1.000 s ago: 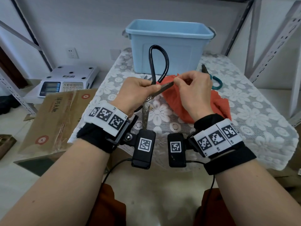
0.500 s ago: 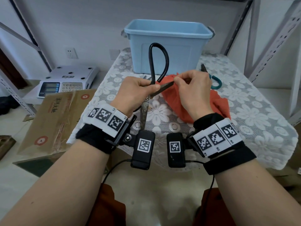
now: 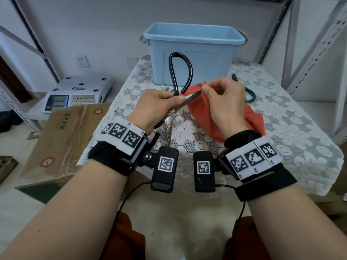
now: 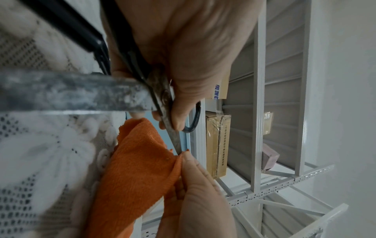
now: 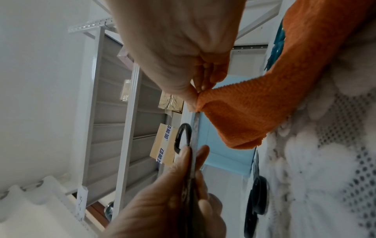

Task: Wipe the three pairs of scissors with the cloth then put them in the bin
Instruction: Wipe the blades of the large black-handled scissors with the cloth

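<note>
Scissors in hand: black-handled scissors (image 3: 180,72) are held above the counter (image 3: 281,117), blades spread, one black loop rising in front of the bin, one blade pointing down toward the left wrist, the other slanting right into the cloth.
Left hand: left hand (image 3: 155,107) grips the scissors at the pivot, thumb pressed on the slanting blade.
Right hand: right hand (image 3: 225,102) pinches the orange cloth (image 3: 202,113) around the tip of that blade; the rest of the cloth trails onto the lace cover.
Bin: light blue bin (image 3: 193,53) stands at the far side of the counter, beyond both hands.
Other scissors: green-handled scissors (image 3: 250,93) lie just behind the right hand; the right wrist view shows another black-handled pair (image 5: 257,198) lying on the lace near the bin.
Beside the counter: a weighing scale (image 3: 75,92) and flattened cardboard (image 3: 62,136) sit to the left.
</note>
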